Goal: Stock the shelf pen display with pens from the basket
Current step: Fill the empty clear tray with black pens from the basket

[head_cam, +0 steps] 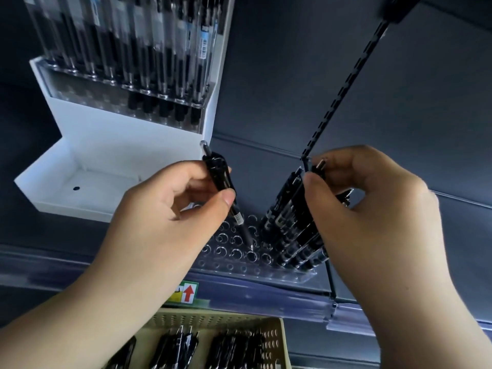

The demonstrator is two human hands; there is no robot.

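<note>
My left hand (170, 214) pinches a black pen (221, 182), held tip down, its point just above an empty hole of the clear pen display (239, 251) on the shelf. My right hand (372, 209) grips the top of another black pen (318, 166) among the pens standing in the display's right side (292, 230). A beige perforated basket (274, 339) with several black pens (175, 347) sits below the shelf edge.
A white display stand (111, 145) with several upright pens in clear tubes stands at the upper left. A black slotted upright (346, 83) runs diagonally down to the shelf. A price rail with a red arrow label (188, 292) lines the shelf front.
</note>
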